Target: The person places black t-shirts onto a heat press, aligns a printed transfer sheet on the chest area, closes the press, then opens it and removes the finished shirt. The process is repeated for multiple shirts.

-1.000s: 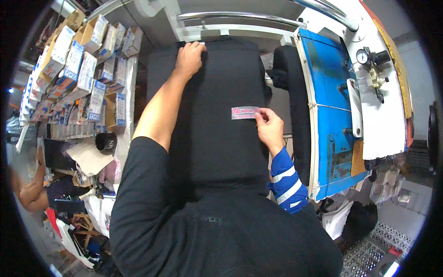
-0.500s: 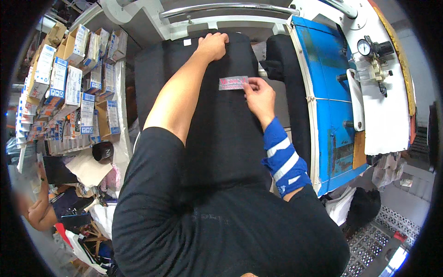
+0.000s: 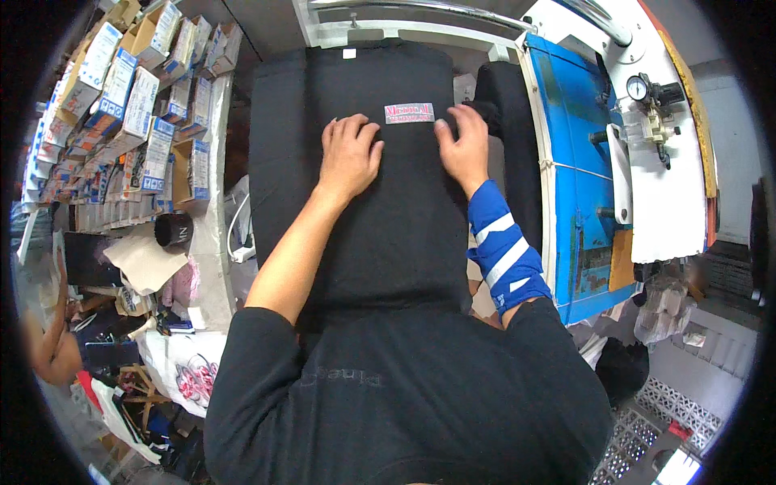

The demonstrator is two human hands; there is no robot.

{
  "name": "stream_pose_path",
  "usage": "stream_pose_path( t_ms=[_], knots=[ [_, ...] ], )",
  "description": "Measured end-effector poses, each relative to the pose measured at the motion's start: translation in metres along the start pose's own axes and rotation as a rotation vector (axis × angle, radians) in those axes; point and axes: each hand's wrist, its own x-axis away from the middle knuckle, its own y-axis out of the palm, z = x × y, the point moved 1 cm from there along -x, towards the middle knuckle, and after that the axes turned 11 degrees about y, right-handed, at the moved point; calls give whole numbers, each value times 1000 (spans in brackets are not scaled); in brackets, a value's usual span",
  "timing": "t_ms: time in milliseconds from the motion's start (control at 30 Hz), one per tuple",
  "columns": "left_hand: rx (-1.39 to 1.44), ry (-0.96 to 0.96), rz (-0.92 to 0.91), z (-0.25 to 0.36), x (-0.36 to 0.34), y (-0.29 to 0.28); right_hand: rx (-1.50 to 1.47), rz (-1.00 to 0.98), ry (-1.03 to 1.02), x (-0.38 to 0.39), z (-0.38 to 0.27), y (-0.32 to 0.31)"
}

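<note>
A black garment lies spread flat over the board in front of me, with a small white tag near its far edge. On the cloth, toward the far right, rests a small rectangular transfer film with red lettering. My left hand lies on the fabric, nearer to me and left of the film, with its fingers apart. Just right of the film is my right hand, open, its thumb close to the film's edge. A blue and white striped sleeve covers my right forearm.
At the right stands a blue press plate with a pressure gauge beyond it. More black cloth hangs between board and plate. Cardboard boxes crowd the left shelf. A metal bar crosses the far side. Another person's arm shows far left.
My right hand has let go of the film, which now lies on the garment. My left hand has come back toward me from the garment's far edge. The view has shifted slightly.
</note>
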Motion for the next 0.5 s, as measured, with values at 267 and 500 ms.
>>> stream_pose_path(
  t_ms=[267, 500],
  knots=[
    [-105, -63, -95, -3, -8, 13, 395, -191, -74, 22, -41, 29],
    [-245, -125, -185, 1, -11, 20, 290, -99, -120, 25, -26, 30]
  ],
)
